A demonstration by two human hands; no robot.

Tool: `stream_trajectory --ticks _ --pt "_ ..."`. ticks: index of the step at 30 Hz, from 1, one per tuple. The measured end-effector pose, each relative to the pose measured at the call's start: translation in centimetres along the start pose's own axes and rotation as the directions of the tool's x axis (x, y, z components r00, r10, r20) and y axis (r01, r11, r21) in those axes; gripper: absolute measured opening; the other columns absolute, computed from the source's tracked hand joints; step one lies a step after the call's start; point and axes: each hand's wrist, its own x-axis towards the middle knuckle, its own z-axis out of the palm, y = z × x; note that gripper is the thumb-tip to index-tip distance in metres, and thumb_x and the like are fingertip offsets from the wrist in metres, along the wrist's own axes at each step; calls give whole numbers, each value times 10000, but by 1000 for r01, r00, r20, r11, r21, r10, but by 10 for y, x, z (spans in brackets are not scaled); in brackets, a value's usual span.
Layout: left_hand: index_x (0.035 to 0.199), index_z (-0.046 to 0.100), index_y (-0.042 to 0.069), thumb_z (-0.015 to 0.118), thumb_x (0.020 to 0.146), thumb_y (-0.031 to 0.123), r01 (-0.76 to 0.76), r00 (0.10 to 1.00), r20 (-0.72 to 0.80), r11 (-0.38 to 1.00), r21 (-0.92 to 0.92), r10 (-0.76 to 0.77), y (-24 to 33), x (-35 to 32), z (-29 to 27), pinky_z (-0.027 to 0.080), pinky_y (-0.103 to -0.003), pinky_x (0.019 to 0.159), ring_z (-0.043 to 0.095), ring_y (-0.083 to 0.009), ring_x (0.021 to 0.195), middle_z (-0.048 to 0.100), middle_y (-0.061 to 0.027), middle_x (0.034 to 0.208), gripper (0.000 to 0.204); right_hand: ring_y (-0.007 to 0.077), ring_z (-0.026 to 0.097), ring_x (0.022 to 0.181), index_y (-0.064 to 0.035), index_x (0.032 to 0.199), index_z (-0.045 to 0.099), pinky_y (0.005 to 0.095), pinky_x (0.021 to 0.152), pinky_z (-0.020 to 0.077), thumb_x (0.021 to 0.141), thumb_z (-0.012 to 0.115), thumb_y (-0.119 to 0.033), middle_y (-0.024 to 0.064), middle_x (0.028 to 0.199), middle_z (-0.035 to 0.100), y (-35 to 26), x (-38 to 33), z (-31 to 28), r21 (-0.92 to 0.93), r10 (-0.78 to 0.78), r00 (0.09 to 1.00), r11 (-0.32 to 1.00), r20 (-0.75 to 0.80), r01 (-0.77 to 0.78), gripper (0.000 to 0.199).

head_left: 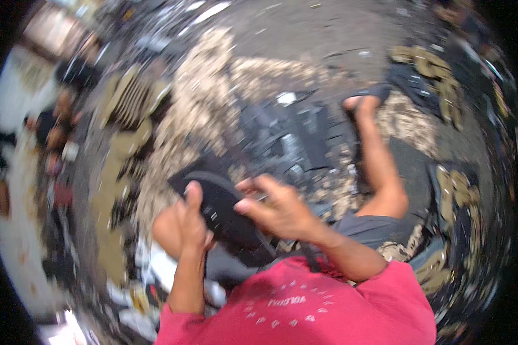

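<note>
Both hands grasp one black sandal sole [221, 210]: left hand [181, 227] below-left, right hand [279, 210] right; its length slants upper-left to lower-right.

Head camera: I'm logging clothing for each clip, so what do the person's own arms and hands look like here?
Both the left hand and the right hand are bare, without gloves. The forearms are uncovered too. A red-pink short-sleeved shirt with small pale printed marks covers the upper arms. The blur hides any rings or wristwear.

red short-sleeved shirt [305, 310]; grey shorts [368, 227]; dark sandal [368, 92]
</note>
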Motion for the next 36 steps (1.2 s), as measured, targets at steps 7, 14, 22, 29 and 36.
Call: stream_trajectory --ticks 7,14,22,29,36 --pt "1140 633 7 553 1090 330 56 995 -73 994 -96 -63 0 -36 -14 562 -282 819 676 -124 914 694 -48 1048 337 406 682 917 -36 1158 643 470 776 557 856 762 -153 185 999 686 75 -59 19 -342 -248 967 906 52 251 346" --pt "1306 570 7 544 1057 456 79 993 69 973 215 -96 4 -50 -24 502 -346 961 622 -194 1076 648 -77 1187 515 388 670 858 -76 1174 645 465 719 546 758 737 -37 155 921 649 94 -62 21 -427 -258 961 862 97 274 428" --pt "1316 571 14 690 970 492 122 931 311 965 233 -193 0 -59 -40 508 -363 957 619 -192 1119 650 -77 1228 602 403 656 867 -96 1158 586 521 711 536 815 750 -153 149 911 615 -6 10 -5 -489 -227 878 758 422 431 384" --pt "1208 658 43 726 982 265 38 936 344 993 114 -75 5 -61 -38 482 -353 963 615 -164 1069 680 -51 1132 323 436 696 888 -93 1234 588 545 739 561 806 744 -151 192 952 677 -45 38 -9 -406 -128 734 764 667 502 459" --pt "1193 670 44 702 999 298 -45 860 492 940 337 -135 19 -60 -35 482 -363 941 600 -171 1050 679 -35 1079 321 426 713 936 -17 1037 680 505 777 585 711 736 -74 233 923 731 -66 69 -6 -441 114 527 708 842 552 336"
